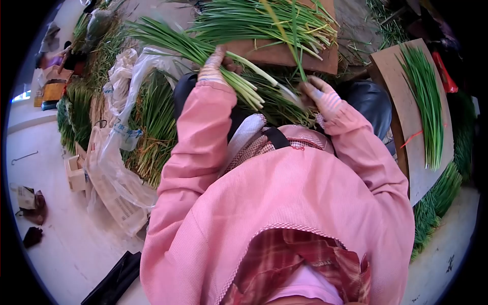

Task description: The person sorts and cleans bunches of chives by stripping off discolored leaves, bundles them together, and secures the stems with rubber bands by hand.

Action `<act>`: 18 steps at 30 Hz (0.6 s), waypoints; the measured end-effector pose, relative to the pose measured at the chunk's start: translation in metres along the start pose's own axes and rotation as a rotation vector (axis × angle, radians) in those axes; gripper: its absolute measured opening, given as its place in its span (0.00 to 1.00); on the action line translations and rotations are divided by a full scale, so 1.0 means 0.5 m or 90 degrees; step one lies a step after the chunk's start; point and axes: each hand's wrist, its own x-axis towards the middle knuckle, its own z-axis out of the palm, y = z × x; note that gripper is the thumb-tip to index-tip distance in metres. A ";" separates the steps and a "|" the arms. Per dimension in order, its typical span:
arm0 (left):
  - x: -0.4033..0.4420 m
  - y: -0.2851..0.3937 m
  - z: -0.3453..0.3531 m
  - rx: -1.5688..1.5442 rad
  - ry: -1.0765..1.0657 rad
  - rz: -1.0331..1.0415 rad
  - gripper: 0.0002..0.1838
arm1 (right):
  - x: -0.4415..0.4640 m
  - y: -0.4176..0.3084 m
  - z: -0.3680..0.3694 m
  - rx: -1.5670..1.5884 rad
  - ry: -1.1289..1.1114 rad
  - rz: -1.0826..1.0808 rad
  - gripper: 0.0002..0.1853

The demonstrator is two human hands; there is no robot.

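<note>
A bundle of long green stalks with pale ends (243, 87) is in my left hand (217, 65), whose fingers are wrapped round it. The leafy tips point to the upper left, the pale ends to the lower right. My right hand (316, 94), in a striped glove or cuff, pinches a thin green leaf (296, 56) that rises above it. One pale stalk (256, 70) stretches from the bundle towards my right hand, and its lower end is blurred. Below both hands, more stalks (284, 109) lie over my lap.
A brown board (254, 52) ahead bears a large pile of green stalks (239, 23). On the right, another board (391, 66) holds a bundle (429, 107) beside a red tie (410, 138). At left are a plastic bag (133, 96), a crate (117, 195) and more greens (155, 127).
</note>
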 end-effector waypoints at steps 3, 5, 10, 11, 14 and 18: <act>0.003 0.037 -0.009 0.063 -0.076 0.043 0.11 | -0.010 0.044 -0.121 -0.510 -0.061 -0.054 0.18; 0.002 0.030 -0.003 0.096 -0.179 0.044 0.12 | -0.052 -0.041 -0.088 -0.601 0.008 -0.072 0.24; -0.013 -0.037 0.060 0.137 -0.436 0.051 0.18 | -0.038 -0.100 0.029 -0.114 -0.124 -0.022 0.19; -0.010 -0.051 0.066 0.133 -0.425 0.017 0.17 | -0.030 -0.087 0.044 0.008 -0.146 0.063 0.17; -0.009 -0.076 0.040 0.099 -0.214 -0.029 0.14 | 0.002 -0.024 0.050 -0.034 -0.004 -0.029 0.13; -0.015 -0.121 -0.028 0.076 -0.010 -0.087 0.14 | 0.013 0.020 0.039 -0.213 0.038 -0.049 0.16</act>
